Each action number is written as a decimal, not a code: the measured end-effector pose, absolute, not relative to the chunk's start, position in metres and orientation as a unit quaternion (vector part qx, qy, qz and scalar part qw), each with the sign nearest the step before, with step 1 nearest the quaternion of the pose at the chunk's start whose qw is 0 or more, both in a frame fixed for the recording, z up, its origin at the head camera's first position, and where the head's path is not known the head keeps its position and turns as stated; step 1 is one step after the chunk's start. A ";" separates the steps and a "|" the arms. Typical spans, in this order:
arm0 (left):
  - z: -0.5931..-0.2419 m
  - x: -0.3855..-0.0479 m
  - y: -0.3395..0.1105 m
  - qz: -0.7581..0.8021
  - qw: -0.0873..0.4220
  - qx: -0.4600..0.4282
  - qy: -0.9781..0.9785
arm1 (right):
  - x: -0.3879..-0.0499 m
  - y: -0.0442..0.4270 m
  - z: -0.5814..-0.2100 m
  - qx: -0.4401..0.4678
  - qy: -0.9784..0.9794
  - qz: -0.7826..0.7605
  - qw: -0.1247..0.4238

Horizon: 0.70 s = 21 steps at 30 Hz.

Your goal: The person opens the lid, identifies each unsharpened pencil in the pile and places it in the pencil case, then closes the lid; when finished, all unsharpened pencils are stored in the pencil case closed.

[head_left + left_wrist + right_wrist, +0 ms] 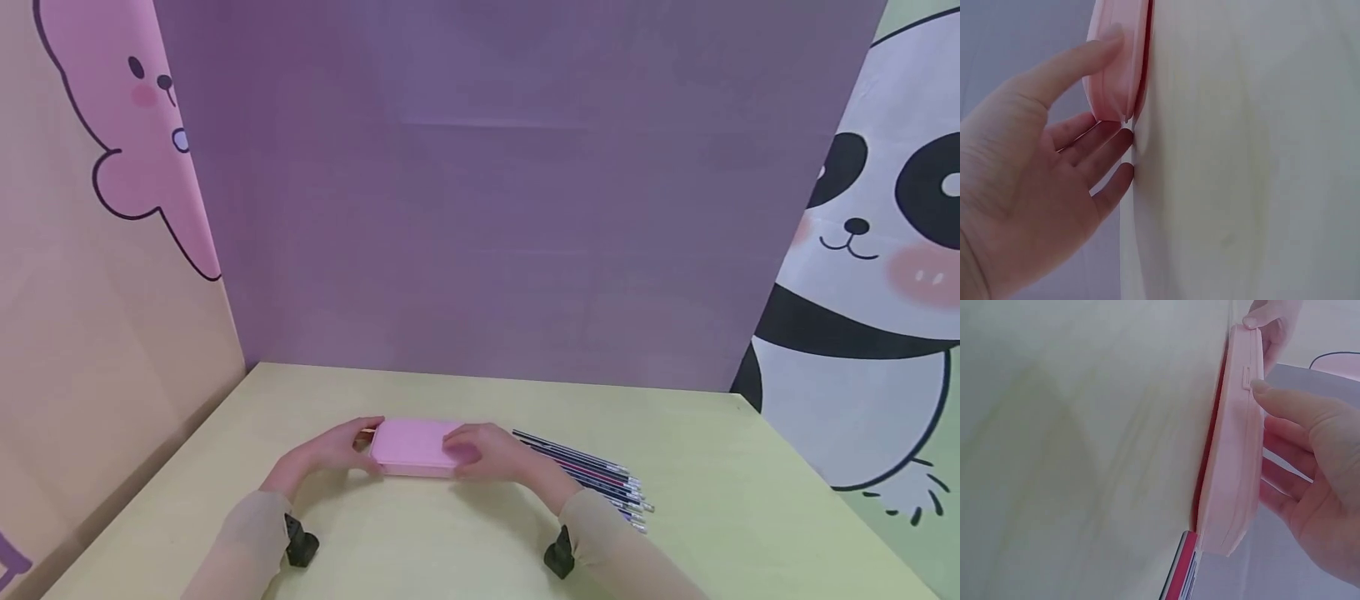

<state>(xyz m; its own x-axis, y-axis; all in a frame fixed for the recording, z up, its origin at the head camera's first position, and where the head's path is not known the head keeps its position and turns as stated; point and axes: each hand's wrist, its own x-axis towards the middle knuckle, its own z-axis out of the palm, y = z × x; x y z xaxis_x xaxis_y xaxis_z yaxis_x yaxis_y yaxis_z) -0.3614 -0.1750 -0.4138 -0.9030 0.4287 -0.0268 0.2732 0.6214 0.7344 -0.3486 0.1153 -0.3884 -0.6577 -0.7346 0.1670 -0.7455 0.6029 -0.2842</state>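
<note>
A pink pencil case (412,442) with rounded corners lies on the table, its lid closed. At its left end, my left hand (337,448) grips it, with the thumb on the front side, as the left wrist view (1041,162) also shows. My right hand (491,452) holds the right part, fingers over the lid and thumb at the front edge. A small latch (1247,378) shows close to the right thumb. Just right of the case, a bundle of dark striped pencils (588,471) lies slanted on the table, partly hidden by my right forearm.
The pale wooden table (390,550) reaches back to a purple panel (480,208). A wall with a pink cartoon figure (135,108) stands on the left, and one with a panda (855,333) on the right. Each wrist wears a black device (302,543).
</note>
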 end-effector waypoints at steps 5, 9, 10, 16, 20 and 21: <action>-0.413 -0.361 -0.179 0.409 0.113 0.198 0.884 | -0.347 0.115 -0.387 0.401 -0.901 0.165 0.017; -0.411 -0.360 -0.181 0.424 0.119 0.203 0.875 | -0.347 0.115 -0.386 0.400 -0.901 0.164 0.026; -0.410 -0.359 -0.182 0.425 0.119 0.205 0.874 | -0.348 0.115 -0.386 0.401 -0.900 0.165 0.029; -0.411 -0.358 -0.184 0.424 0.115 0.207 0.874 | -0.347 0.115 -0.385 0.405 -0.895 0.179 0.057; -0.413 -0.360 -0.186 0.407 0.102 0.207 0.884 | -0.348 0.113 -0.385 0.401 -0.894 0.187 0.074; -0.414 -0.360 -0.187 0.402 0.099 0.205 0.887 | -0.348 0.113 -0.385 0.400 -0.894 0.185 0.079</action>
<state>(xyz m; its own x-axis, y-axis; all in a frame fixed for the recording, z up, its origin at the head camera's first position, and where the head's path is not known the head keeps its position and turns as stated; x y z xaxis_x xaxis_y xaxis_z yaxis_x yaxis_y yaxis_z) -0.3599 -0.1869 -0.4135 -0.8964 0.4430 -0.0115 0.2833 0.5927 0.7540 -0.3480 0.1129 -0.3852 -0.6678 -0.6860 0.2889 -0.7443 0.6114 -0.2685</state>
